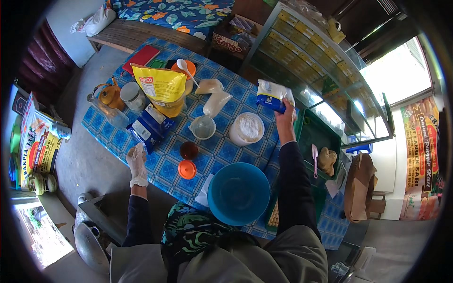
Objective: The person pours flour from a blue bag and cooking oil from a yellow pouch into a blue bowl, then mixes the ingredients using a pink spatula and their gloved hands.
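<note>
My right hand (285, 115) is closed around a blue and white packet (275, 95), holding it up over the table's far right side. My left hand (137, 163), in a thin pale glove, is at the table's left edge beside a blue packet (151, 126). Its fingertips come close to the packet's lower corner; whether they grip it is unclear. Between my arms stands a large blue bowl (239, 194). Beyond it is a white tub (247, 129) filled with white powder.
A yellow pouch (163, 89), glass jar (133, 96), bottle (107, 114) and kettle (111, 95) crowd the left. Centrally are bags of pale powder (217, 103), a small container (203, 127) and an orange lid (187, 170). A green tray (309, 134) holds dough (327, 161) and a pink utensil (315, 160).
</note>
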`<action>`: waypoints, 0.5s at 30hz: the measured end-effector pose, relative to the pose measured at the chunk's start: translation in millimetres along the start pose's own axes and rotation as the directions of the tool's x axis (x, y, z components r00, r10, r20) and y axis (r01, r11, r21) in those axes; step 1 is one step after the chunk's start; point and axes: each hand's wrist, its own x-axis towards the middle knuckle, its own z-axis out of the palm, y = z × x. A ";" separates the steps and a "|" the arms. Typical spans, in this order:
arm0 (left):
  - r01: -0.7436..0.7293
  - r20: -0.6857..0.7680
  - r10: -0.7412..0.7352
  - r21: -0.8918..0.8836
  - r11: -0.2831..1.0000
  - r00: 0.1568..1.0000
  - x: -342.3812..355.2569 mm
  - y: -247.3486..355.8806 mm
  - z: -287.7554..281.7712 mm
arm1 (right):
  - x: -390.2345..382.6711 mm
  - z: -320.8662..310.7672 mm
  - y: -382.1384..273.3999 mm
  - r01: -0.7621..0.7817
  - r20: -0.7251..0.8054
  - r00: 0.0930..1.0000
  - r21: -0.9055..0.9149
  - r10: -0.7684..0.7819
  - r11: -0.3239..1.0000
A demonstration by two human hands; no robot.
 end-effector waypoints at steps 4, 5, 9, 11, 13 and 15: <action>-0.078 -0.144 0.081 0.029 0.997 0.986 17.3 -17.0 -11.5 | 13.5 -58.4 52.0 0.705 0.728 0.626 -0.682 -0.282 -0.196; -0.099 -0.178 0.112 0.081 0.992 0.978 23.6 -22.4 -22.5 | 8.4 -73.3 64.1 0.794 0.807 0.558 -0.587 -0.195 -0.157; -0.132 -0.262 0.171 0.162 0.978 0.950 51.1 -26.7 17.2 | 32.3 -109.1 53.2 0.087 0.215 0.972 -0.712 0.099 0.697; -0.137 -0.353 0.222 0.250 0.959 0.909 55.4 -26.9 32.9 | 11.5 -89.7 48.7 -0.391 -0.227 0.920 -0.456 0.321 0.799; -0.124 -0.200 0.166 0.205 0.971 0.966 40.8 -9.2 68.5 | -19.7 -111.0 23.8 -0.119 -0.157 0.987 -0.499 0.045 0.858; -0.099 -0.331 0.184 0.258 0.961 0.925 60.6 -23.7 31.8 | -45.5 -94.3 27.2 -0.125 -0.080 0.992 -0.466 0.100 0.876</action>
